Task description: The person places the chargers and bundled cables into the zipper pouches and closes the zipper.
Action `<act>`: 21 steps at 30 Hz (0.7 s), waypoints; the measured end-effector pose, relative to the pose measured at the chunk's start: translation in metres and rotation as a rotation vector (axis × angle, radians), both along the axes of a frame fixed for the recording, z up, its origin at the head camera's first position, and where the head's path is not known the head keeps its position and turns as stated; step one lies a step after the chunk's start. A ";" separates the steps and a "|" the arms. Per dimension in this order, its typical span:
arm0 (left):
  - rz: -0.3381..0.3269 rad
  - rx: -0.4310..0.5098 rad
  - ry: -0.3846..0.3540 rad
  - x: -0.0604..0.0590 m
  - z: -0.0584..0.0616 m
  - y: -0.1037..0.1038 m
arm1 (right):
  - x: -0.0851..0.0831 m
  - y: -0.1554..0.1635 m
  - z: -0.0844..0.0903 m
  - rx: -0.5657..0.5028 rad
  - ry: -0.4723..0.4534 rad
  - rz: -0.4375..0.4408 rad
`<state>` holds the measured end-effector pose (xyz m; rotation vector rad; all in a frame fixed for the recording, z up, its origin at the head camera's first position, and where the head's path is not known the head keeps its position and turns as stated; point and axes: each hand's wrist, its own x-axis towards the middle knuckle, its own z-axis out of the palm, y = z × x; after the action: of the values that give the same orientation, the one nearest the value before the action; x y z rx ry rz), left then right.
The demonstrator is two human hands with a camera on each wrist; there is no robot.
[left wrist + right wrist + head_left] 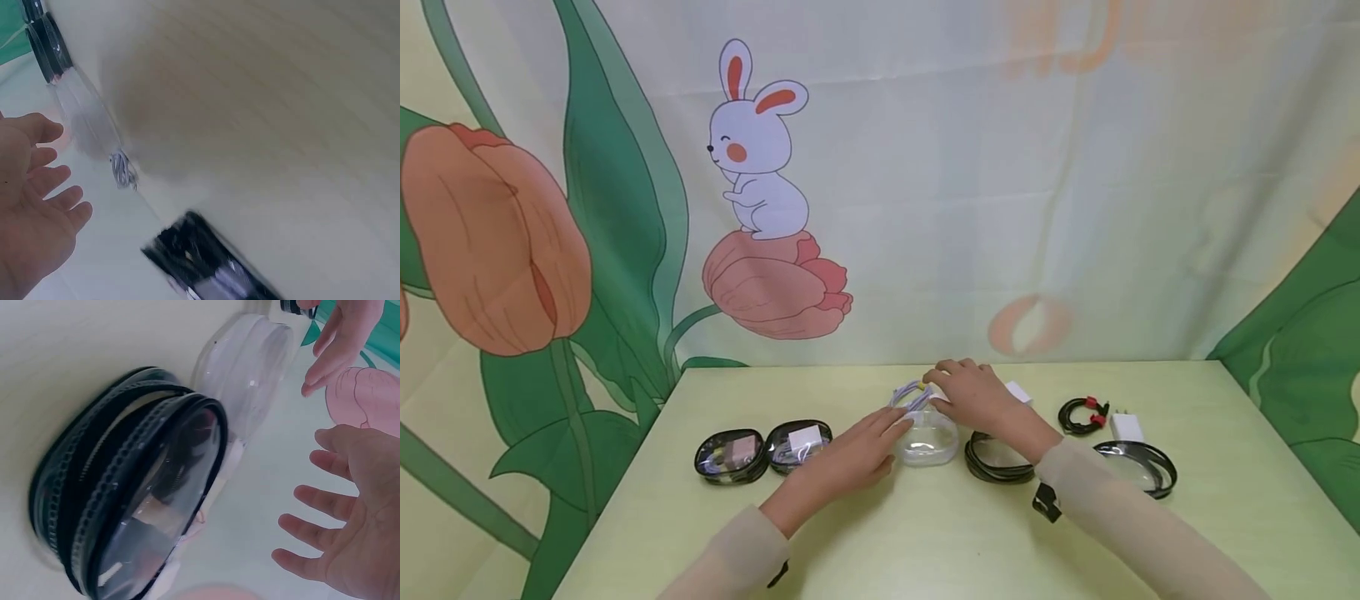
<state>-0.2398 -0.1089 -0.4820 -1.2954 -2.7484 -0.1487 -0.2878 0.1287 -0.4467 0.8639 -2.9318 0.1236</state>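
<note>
On the pale green table my left hand lies flat, its straight fingers touching the left side of a clear white-rimmed pouch. My right hand hovers open just behind that pouch, next to a coiled white cable. In the right wrist view the right hand has its fingers spread and holds nothing, beside an open black-zippered clear pouch and the clear pouch. The blurred left wrist view shows the left hand with an open palm.
Two filled black-rimmed pouches sit at the left. An open black pouch lies under my right wrist, and another lies further right. A black cable with red ends and a white charger lie behind them.
</note>
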 end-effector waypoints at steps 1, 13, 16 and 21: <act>-0.006 0.007 -0.015 -0.001 0.000 0.003 | 0.000 0.001 -0.001 0.001 -0.008 -0.003; -0.020 -0.058 -0.028 -0.007 -0.008 0.020 | -0.010 0.015 -0.013 0.017 -0.028 -0.028; -0.002 -0.095 0.034 -0.007 -0.009 0.022 | -0.012 0.017 -0.014 0.003 -0.042 -0.030; 0.039 -0.154 0.123 -0.005 -0.007 0.026 | -0.014 0.019 -0.016 -0.007 -0.067 -0.025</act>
<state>-0.2447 -0.0828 -0.4894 -1.2382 -2.7231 0.1440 -0.3017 0.1477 -0.4622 0.8378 -3.0016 0.1639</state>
